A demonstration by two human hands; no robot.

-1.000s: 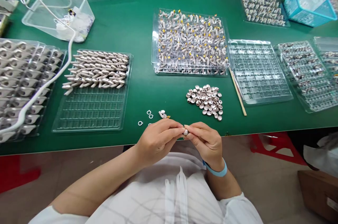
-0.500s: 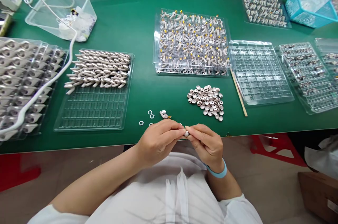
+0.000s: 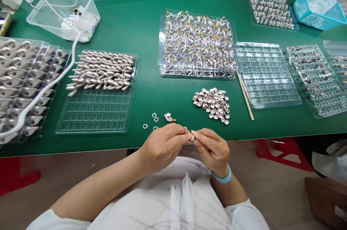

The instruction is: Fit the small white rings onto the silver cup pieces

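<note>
My left hand [image 3: 162, 146] and my right hand [image 3: 213, 147] meet at the table's front edge, fingertips pinched round one small silvery rounded part [image 3: 192, 138]. Most of that part is hidden by the fingers. Just beyond my left hand lies a small grey curved piece [image 3: 168, 117] with a yellow tab. Several thin white rings [image 3: 154, 115] are scattered to its left, one partly behind the knuckles. Past my right hand is a loose heap of small round metallic caps [image 3: 213, 104].
A clear tray [image 3: 197, 44] of curved parts with yellow tabs stands mid-table. Left are a tray of slim metallic pieces [image 3: 104, 69], a white cable [image 3: 51, 83] and a plastic tub [image 3: 89, 24]. Right are a thin wooden stick [image 3: 246, 97], a clear tray [image 3: 268, 74] and a blue basket [image 3: 311, 15].
Both hands stay pinched on the small part in nearly the same place. The whole view has shifted very slightly; nothing on the table has visibly moved.
</note>
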